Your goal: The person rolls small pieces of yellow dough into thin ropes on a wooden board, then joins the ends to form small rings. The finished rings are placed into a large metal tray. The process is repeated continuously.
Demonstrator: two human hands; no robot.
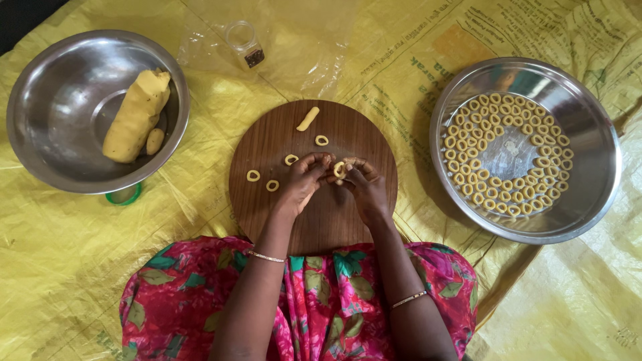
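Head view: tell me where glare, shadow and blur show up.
Head view: glare on the middle of the dish of dough rings and on the rim of the bowl holding the dough log; soft shadow left of the dish on the yellow sheet; hands, left hand and right hand, reasonably sharp over the wooden board.

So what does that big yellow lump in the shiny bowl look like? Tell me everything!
The big dough lump is pale yellow and shaped like a thick log, smooth on its sides, with a rough flat end at the top where bits look pulled off. It looks soft, like dough. It lies slanted inside the steel bowl on the left, leaning against the bowl's wall. A small dough piece sits right beside its lower half, seeming to touch it. No hand touches it.
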